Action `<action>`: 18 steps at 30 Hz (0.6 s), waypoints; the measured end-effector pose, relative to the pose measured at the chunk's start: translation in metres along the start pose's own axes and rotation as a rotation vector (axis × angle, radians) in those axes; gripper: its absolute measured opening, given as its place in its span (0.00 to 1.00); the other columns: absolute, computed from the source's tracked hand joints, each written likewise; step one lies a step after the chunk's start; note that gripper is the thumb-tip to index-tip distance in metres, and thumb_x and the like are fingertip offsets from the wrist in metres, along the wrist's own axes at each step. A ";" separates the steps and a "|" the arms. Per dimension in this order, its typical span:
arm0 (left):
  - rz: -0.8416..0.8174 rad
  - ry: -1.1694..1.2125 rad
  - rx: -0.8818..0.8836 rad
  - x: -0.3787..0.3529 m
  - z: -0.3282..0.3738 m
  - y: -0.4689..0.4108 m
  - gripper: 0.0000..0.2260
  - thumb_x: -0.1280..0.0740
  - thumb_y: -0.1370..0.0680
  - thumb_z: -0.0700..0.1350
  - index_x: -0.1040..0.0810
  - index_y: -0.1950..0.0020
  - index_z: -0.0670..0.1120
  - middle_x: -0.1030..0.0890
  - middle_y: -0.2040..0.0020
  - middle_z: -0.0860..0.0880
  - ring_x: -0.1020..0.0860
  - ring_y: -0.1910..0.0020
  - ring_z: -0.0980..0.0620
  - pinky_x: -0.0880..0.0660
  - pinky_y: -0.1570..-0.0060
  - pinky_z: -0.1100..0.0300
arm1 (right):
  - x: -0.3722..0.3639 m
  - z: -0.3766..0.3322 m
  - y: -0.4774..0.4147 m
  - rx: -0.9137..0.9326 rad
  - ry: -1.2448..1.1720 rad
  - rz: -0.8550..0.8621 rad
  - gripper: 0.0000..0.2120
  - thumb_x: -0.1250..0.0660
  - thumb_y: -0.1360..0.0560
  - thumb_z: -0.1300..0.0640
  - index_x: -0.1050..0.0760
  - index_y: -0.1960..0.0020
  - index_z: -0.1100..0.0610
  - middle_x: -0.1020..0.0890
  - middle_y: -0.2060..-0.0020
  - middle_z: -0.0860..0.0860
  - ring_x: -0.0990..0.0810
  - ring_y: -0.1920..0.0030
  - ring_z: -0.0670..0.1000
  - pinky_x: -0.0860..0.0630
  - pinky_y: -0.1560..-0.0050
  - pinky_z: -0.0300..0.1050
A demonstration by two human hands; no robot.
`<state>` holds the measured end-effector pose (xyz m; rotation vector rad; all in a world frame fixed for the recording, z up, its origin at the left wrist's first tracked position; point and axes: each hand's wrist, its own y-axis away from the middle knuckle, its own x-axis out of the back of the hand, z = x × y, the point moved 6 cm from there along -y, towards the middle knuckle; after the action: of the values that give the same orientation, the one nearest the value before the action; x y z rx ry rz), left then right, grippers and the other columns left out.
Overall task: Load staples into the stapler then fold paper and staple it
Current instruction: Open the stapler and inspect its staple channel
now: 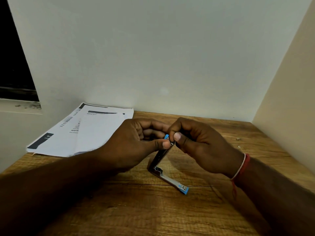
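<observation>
A small metal stapler (pixel 162 156) with blue ends stands swung wide open on the wooden table (pixel 153 210), its base lying toward me and its upper arm tilted upward. My left hand (pixel 134 142) pinches the raised arm's tip from the left with thumb and fingers. My right hand (pixel 196 142) pinches the same tip from the right, thumb pressed beside the blue end cap (pixel 166 137). Whether staples sit between my fingers is hidden. A stack of printed paper sheets (pixel 85 132) lies flat at the table's back left.
A wall rises right behind the table, and a side wall (pixel 289 99) closes the right. A dark window opening (pixel 15 65) with a sill is at the left. The paper stack overhangs the table's left edge. A small speck (pixel 238 138) lies at the right.
</observation>
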<state>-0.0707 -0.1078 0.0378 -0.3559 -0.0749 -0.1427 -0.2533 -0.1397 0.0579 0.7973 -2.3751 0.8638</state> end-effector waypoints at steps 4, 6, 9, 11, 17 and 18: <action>-0.004 -0.017 0.008 0.001 -0.002 -0.001 0.16 0.19 0.27 0.40 0.11 0.39 0.47 0.08 0.48 0.43 0.08 0.45 0.45 0.14 0.39 0.51 | -0.002 0.001 0.000 -0.014 -0.051 -0.018 0.08 0.37 0.14 0.59 0.21 0.48 0.57 0.26 0.66 0.51 0.30 0.66 0.47 0.30 0.62 0.43; -0.013 -0.030 0.006 0.002 -0.004 -0.002 0.16 0.19 0.27 0.41 0.11 0.39 0.47 0.08 0.48 0.43 0.08 0.45 0.45 0.14 0.38 0.50 | -0.002 0.003 0.001 -0.026 -0.016 -0.028 0.08 0.38 0.14 0.59 0.21 0.48 0.58 0.26 0.67 0.49 0.29 0.66 0.47 0.30 0.62 0.43; -0.025 -0.027 0.012 0.002 -0.005 -0.003 0.17 0.19 0.28 0.44 0.11 0.40 0.47 0.08 0.48 0.44 0.09 0.45 0.47 0.14 0.41 0.55 | 0.001 0.002 0.000 -0.075 -0.210 -0.073 0.08 0.39 0.13 0.63 0.24 0.48 0.62 0.28 0.69 0.54 0.31 0.70 0.49 0.32 0.66 0.43; -0.013 -0.039 0.011 0.004 -0.004 -0.004 0.17 0.19 0.29 0.44 0.11 0.40 0.47 0.08 0.48 0.45 0.09 0.46 0.50 0.15 0.44 0.60 | 0.002 0.004 -0.001 -0.185 -0.675 -0.054 0.06 0.40 0.15 0.63 0.26 0.49 0.61 0.32 0.69 0.57 0.34 0.72 0.52 0.39 0.69 0.46; 0.051 -0.054 -0.021 0.007 -0.001 -0.005 0.16 0.19 0.28 0.40 0.11 0.40 0.47 0.08 0.50 0.44 0.09 0.47 0.49 0.13 0.44 0.58 | 0.003 0.015 0.000 -0.218 -0.641 0.042 0.06 0.36 0.17 0.58 0.22 0.49 0.59 0.26 0.65 0.57 0.32 0.70 0.53 0.36 0.69 0.45; 0.056 -0.094 -0.042 0.008 0.000 -0.005 0.16 0.18 0.26 0.38 0.11 0.39 0.48 0.08 0.49 0.45 0.09 0.46 0.49 0.13 0.42 0.56 | -0.001 0.012 0.000 -0.206 -0.659 0.049 0.06 0.35 0.17 0.58 0.21 0.48 0.59 0.25 0.65 0.57 0.30 0.70 0.53 0.35 0.70 0.44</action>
<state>-0.0639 -0.1133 0.0403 -0.4067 -0.1546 -0.0727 -0.2555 -0.1474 0.0494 1.0612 -2.9955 0.3887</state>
